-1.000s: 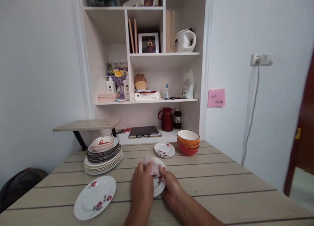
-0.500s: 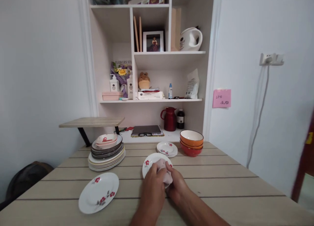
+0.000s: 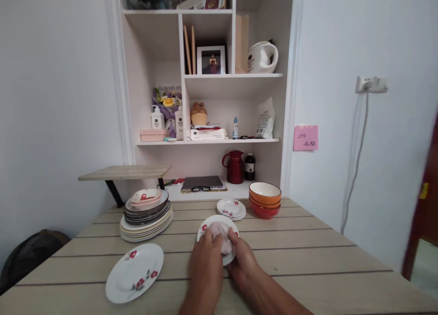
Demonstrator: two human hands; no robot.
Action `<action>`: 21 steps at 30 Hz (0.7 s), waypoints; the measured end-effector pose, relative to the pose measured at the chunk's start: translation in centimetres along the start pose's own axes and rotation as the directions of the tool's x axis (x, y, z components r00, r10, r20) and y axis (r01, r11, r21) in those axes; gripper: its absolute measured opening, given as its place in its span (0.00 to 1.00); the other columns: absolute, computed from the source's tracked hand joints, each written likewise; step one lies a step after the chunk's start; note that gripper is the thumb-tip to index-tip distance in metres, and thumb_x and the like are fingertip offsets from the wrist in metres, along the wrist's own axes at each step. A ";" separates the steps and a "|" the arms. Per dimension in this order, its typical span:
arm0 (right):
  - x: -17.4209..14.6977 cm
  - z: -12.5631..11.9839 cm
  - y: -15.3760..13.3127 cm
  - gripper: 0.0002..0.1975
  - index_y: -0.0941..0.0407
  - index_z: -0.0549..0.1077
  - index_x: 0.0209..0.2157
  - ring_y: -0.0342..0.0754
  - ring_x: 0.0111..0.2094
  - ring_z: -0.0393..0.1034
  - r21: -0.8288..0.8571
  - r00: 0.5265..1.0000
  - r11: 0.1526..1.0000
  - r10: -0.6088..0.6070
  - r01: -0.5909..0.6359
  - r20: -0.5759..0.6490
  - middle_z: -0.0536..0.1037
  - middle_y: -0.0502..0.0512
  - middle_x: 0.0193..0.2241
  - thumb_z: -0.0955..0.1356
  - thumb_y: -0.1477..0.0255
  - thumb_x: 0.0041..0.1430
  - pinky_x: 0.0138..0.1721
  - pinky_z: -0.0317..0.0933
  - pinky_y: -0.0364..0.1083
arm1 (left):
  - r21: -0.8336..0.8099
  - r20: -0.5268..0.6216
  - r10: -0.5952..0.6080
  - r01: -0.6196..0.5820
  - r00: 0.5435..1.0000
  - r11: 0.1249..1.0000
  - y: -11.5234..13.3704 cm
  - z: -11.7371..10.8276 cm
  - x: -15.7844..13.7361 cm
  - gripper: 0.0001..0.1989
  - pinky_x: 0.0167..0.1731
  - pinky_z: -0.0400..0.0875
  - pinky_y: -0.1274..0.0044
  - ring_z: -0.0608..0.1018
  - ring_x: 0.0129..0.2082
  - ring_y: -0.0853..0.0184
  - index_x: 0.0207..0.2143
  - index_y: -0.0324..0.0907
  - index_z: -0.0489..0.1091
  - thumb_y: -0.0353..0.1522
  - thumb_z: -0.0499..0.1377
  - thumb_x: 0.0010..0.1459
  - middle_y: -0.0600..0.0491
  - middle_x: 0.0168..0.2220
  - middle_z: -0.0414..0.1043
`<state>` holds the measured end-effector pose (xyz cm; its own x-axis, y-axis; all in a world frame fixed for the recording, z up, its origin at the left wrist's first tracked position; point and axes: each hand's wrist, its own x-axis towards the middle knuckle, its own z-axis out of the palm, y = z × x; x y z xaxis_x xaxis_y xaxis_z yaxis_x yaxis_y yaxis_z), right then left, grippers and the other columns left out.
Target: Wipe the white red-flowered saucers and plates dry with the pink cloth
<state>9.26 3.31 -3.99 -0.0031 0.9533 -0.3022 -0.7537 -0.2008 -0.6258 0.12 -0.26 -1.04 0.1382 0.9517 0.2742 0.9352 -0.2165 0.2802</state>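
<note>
A small white plate [image 3: 202, 235] with red flowers is in front of me, gripped at its right edge by my right hand [image 3: 242, 255], thumb on top and fingers underneath. My left hand [image 3: 208, 260] presses a pale pink cloth [image 3: 219, 235] onto the plate's face, fingers closed over it. The cloth is bunched up and hides the middle of the plate. To the left of my hands, a larger oval-looking white plate [image 3: 133, 271] with red flowers lies on the table.
Stacked plates and dishes [image 3: 145, 219] stand at the left of the table [image 3: 308, 269]. Farther back are small flowered plates [image 3: 231, 208] and orange and red bowls [image 3: 265, 200]. A red jug [image 3: 235, 167] and a laptop-like dark slab [image 3: 202, 182] sit behind, below the shelves.
My left hand and the cloth have shifted slightly left and up across the plate, baring more of its lower right side. The whole view has moved a little.
</note>
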 end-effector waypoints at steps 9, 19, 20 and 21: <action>0.5 -0.7 -0.5 0.13 0.61 0.75 0.35 0.50 0.28 0.77 0.010 0.994 0.998 0.065 -0.066 0.084 0.82 0.57 0.25 0.67 0.64 0.60 0.32 0.68 0.46 | -0.333 -0.064 0.161 -0.173 0.985 0.927 -0.4 1.2 0.1 0.30 0.52 0.61 0.76 0.68 0.53 0.64 0.52 0.49 0.71 0.19 0.49 0.49 0.51 0.53 0.66; 0.6 -0.3 0.6 0.12 0.60 0.75 0.35 0.48 0.24 0.75 -0.007 0.994 0.995 -0.098 0.098 0.040 0.82 0.55 0.25 0.69 0.65 0.56 0.29 0.67 0.45 | 0.060 -0.015 -0.092 0.092 0.996 0.994 -0.6 -0.3 0.1 0.24 0.46 0.63 0.71 0.71 0.49 0.59 0.55 0.46 0.68 0.24 0.50 0.57 0.46 0.52 0.67; 0.6 -0.4 0.5 0.12 0.59 0.75 0.35 0.49 0.25 0.75 -0.001 0.995 0.996 -0.094 0.094 0.033 0.82 0.55 0.25 0.69 0.64 0.56 0.30 0.67 0.46 | 0.057 0.007 -0.080 0.079 0.997 0.995 -0.2 -0.4 -0.1 0.23 0.46 0.63 0.72 0.71 0.49 0.60 0.54 0.46 0.68 0.25 0.51 0.57 0.46 0.53 0.67; 0.7 -0.5 0.3 0.12 0.59 0.75 0.35 0.50 0.26 0.76 0.007 0.996 0.997 -0.078 0.078 0.031 0.82 0.56 0.26 0.69 0.64 0.56 0.31 0.67 0.46 | 0.040 0.029 -0.049 0.048 0.998 0.998 0.1 -0.3 -0.3 0.23 0.47 0.63 0.73 0.71 0.49 0.60 0.54 0.47 0.68 0.25 0.51 0.57 0.47 0.54 0.66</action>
<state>9.37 3.77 -4.72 0.0354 0.9726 -0.2296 -0.7560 -0.1243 -0.6427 0.09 -0.60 -0.75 0.1015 0.9670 0.2335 0.9530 -0.1619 0.2561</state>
